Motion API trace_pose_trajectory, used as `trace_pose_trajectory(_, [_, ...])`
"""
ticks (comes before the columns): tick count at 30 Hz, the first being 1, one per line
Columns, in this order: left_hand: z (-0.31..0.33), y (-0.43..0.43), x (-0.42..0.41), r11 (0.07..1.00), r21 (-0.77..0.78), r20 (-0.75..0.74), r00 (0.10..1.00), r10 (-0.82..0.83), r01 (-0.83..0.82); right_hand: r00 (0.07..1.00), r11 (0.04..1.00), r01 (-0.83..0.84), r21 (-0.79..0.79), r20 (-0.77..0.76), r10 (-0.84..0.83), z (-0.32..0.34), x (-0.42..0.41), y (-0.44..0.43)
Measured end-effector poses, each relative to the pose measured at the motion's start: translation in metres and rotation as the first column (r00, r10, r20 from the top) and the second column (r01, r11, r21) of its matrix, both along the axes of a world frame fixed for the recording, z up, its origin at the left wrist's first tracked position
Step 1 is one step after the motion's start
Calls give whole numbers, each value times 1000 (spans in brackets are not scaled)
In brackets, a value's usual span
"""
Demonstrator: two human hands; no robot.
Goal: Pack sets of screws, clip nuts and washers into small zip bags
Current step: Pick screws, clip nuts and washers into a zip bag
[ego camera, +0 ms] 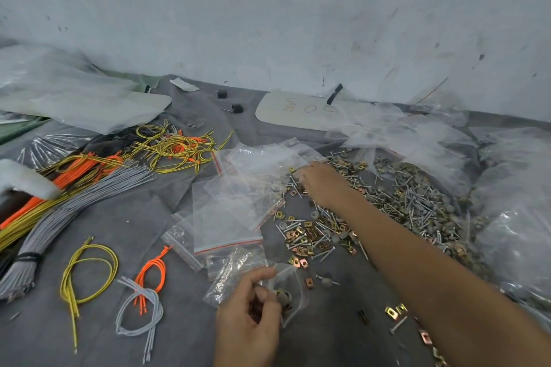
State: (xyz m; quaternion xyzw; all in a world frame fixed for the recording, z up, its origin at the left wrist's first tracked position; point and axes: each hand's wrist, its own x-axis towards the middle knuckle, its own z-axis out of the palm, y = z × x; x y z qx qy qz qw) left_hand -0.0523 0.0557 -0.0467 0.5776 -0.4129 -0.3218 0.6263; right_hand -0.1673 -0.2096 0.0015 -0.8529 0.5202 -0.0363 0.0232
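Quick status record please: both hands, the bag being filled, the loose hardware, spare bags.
left hand: grips small zip bag
small zip bag: few parts inside, washers visible
right hand: on hardware pile, fingertips down; grasp unclear
hardware pile: screws, clip nuts, washers loose on grey cloth
spare zip bags: heaped left of pile
wire bundles: far left

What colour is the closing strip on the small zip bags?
Red; the head view shows the strip on the zip bags.

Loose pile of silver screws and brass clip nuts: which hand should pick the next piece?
Right. The right hand reaches over the loose pile of silver screws and brass-coloured clip nuts, fingertips down among them. The left hand grips the small clear zip bag, nearer the body.
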Motion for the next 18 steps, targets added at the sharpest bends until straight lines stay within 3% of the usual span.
trace_pose_trajectory(5, [2, 2, 0, 1000, 5, 24, 1000, -6, 6, 934, 997, 70, 46, 349, -81, 10, -23, 32])
trace_pose_trajectory(11, [-1, 1, -1, 1000, 9, 7, 1000, -12, 12, 675, 991, 6, 133, 731, -102, 9, -67, 154])
trace_pose_trajectory(14, [-1, 2, -1, 1000, 7, 11, 1000, -29, 29, 617, 987, -54, 151, 782, -86, 0, -68, 214])
trace_pose_trajectory(18, [-1, 4, -1, 998, 19, 33, 998, -58, 57, 719, 993, -91, 81, 695, 9, -13, -53, 240])
